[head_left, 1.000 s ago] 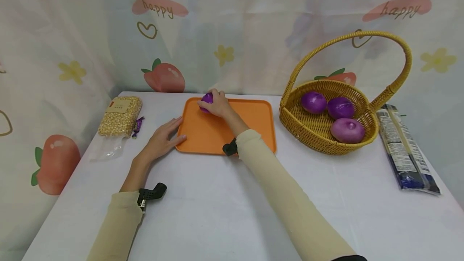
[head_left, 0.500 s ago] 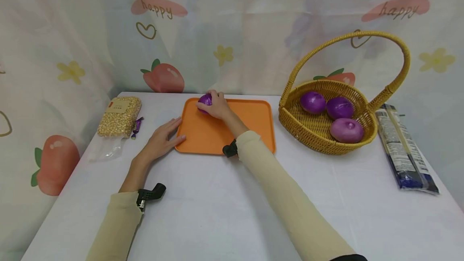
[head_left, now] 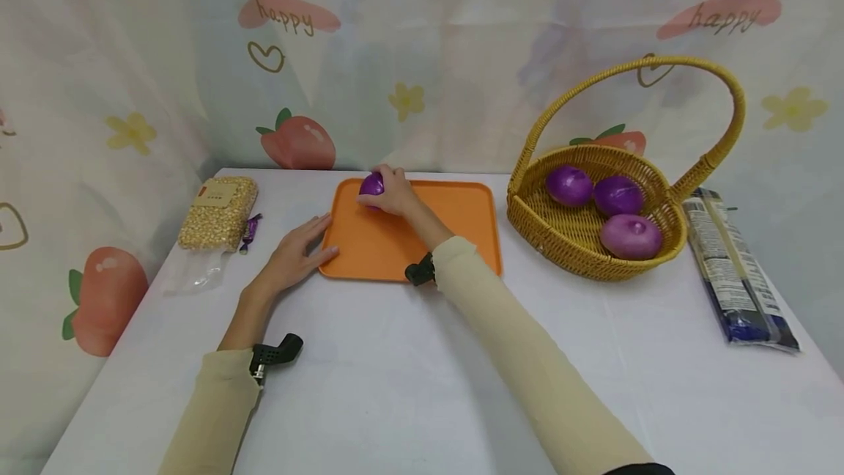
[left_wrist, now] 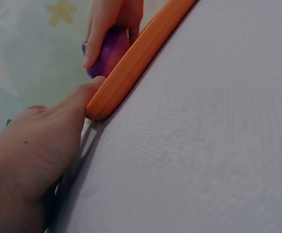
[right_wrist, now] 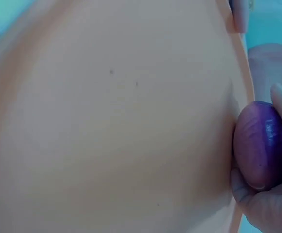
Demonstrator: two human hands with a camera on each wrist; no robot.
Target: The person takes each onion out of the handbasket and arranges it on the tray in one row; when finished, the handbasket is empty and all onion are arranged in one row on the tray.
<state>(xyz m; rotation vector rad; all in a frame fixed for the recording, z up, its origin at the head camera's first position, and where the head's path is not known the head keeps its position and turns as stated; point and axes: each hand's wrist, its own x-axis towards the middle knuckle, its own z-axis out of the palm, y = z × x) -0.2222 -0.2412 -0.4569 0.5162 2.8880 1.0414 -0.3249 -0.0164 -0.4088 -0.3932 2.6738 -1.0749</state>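
With thumb and fingers, my right hand (head_left: 397, 193) grips a shiny purple onion (head_left: 372, 185) at the far left corner of an orange tray (head_left: 369, 255). In the right wrist view the onion (right_wrist: 259, 145) sits between thumb and fingers, close over the tray floor. My left hand (head_left: 293, 255) lies along the tray's left side, fingers stretched out. Its thumb rests on the tray rim, as the left wrist view shows; its other fingers are mostly hidden there.
A yellow wicker basket (head_left: 554, 240) with a tall handle stands at the right, with 3 purple onions inside. Beyond it lies a dark blue printed packet (head_left: 741, 277). At the left are a bag of yellow grains (head_left: 220, 215) and a purple wrapped candy (head_left: 250, 233).
Over the last second the right hand and onion have shifted slightly left at the tray's far corner. The left hand has stayed where it was.
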